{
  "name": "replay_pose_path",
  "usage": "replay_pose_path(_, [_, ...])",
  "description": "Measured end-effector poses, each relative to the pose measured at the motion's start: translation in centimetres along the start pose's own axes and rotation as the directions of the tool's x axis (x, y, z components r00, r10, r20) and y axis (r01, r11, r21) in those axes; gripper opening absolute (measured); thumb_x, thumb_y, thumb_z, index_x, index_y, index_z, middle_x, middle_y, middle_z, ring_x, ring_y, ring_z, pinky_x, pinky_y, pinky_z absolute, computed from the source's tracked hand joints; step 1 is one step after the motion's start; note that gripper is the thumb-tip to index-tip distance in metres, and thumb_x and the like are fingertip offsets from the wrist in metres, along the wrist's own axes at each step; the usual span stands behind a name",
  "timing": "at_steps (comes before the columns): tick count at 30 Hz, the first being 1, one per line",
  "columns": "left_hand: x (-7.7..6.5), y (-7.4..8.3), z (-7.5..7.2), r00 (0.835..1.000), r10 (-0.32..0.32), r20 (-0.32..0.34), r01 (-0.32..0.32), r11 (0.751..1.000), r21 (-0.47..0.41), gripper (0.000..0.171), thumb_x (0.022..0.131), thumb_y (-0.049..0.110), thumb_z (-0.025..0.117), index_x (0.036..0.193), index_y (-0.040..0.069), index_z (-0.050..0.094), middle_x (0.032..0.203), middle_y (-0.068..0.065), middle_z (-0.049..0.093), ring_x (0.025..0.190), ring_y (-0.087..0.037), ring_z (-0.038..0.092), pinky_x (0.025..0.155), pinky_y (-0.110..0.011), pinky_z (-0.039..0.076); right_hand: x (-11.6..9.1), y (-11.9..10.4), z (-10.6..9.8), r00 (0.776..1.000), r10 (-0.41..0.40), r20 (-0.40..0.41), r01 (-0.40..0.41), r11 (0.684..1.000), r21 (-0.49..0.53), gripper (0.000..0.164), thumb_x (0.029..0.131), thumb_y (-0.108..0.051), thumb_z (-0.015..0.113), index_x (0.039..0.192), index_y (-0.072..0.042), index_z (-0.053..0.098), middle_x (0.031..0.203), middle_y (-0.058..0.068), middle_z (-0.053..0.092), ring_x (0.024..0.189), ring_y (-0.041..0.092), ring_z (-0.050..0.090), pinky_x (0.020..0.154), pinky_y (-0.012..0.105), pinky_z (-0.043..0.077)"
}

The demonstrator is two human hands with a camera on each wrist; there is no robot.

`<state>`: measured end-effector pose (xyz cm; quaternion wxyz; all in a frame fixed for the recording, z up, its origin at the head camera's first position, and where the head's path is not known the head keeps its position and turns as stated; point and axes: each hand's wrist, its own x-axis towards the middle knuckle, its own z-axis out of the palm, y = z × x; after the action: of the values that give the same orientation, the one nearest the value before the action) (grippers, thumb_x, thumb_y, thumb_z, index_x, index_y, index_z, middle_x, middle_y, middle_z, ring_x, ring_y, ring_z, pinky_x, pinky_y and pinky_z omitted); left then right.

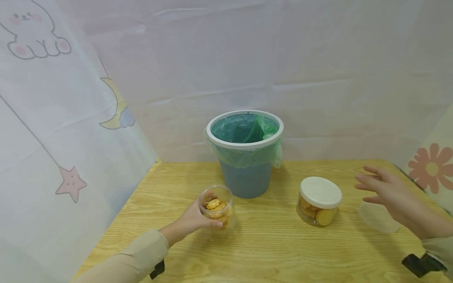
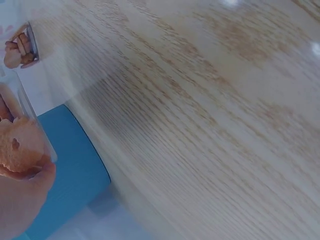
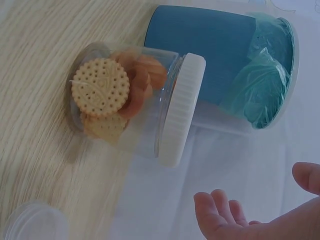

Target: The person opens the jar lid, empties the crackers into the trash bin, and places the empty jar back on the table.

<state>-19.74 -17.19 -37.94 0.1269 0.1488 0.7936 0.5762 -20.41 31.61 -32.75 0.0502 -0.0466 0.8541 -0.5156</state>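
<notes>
Head view: one open jar (image 1: 226, 215) of biscuits (image 1: 215, 205), gripped in my left hand (image 1: 191, 218), thumb nearest me, in front of the lined bin (image 1: 247, 177). One lidded jar (image 1: 320, 202), upright on the wooden table (image 1: 269, 251). One translucent lid (image 1: 378, 217), flat, beside my right hand (image 1: 385, 190), which I hold loosely spread, grasping nothing.

Left wrist view: my thumb against the open jar; bin behind.

Right wrist view: my right fingers slightly bent, thumb apart, near the lidded jar.

Wood-grain table (image 1: 269, 243), blue bin (image 1: 247, 181) at back, lidded cookie jar (image 1: 320, 196), translucent lid (image 1: 376, 219) farther right
</notes>
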Motion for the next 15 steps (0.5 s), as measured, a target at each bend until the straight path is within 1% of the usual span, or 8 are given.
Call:
replay_pose_path(4, [0.0,0.3,0.0,1.0,0.006,-0.012,-0.007,1.0,-0.012,0.101,0.075,0.013,0.086,0.15,-0.003,0.019,0.15,-0.02,0.035,0.137,-0.04,0.032,0.109,-0.054,0.03,0.0,-0.4,0.4,1.0,-0.015,0.005,0.015,0.999,0.046,0.076,0.107,-0.032,0.034,0.145,0.015,-0.012,0.145,0.045,0.008,0.086,-0.018,0.048,0.073,0.028,0.055])
replay_pose_path(7, [0.0,0.7,0.0,1.0,0.008,-0.026,-0.009,1.0,-0.015,0.1,0.075,0.01,0.085,0.15,-0.003,0.02,0.15,-0.02,0.035,0.137,-0.039,0.032,0.11,-0.053,0.029,0.2,-0.8,0.8,1.0,-0.019,0.0,0.019,0.997,0.073,0.076,0.107,-0.032,0.035,0.146,0.014,-0.011,0.146,0.045,0.008,0.086,-0.017,0.05,0.073,0.027,0.055])
replay_pose_path(10, [0.1,1.0,-0.2,0.999,0.002,-0.045,-0.003,1.0,-0.021,0.099,0.076,0.009,0.085,0.15,-0.003,0.02,0.149,-0.02,0.036,0.137,-0.039,0.032,0.11,-0.052,0.029,0.4,-1.3,1.2,1.0,-0.026,-0.01,0.027,0.996,0.082,0.075,0.107,-0.033,0.035,0.147,0.013,-0.008,0.146,0.044,0.01,0.087,-0.016,0.051,0.073,0.027,0.055])
replay_pose_path(15, [0.1,1.4,-0.5,0.999,-0.006,-0.05,0.004,1.0,-0.023,0.099,0.077,0.009,0.084,0.15,-0.002,0.019,0.15,-0.019,0.035,0.137,-0.039,0.033,0.11,-0.052,0.03,0.6,-1.9,1.7,0.999,-0.044,-0.019,0.045,0.996,0.082,0.072,0.107,-0.033,0.033,0.148,0.014,-0.004,0.145,0.042,0.016,0.087,-0.015,0.052,0.073,0.027,0.055])
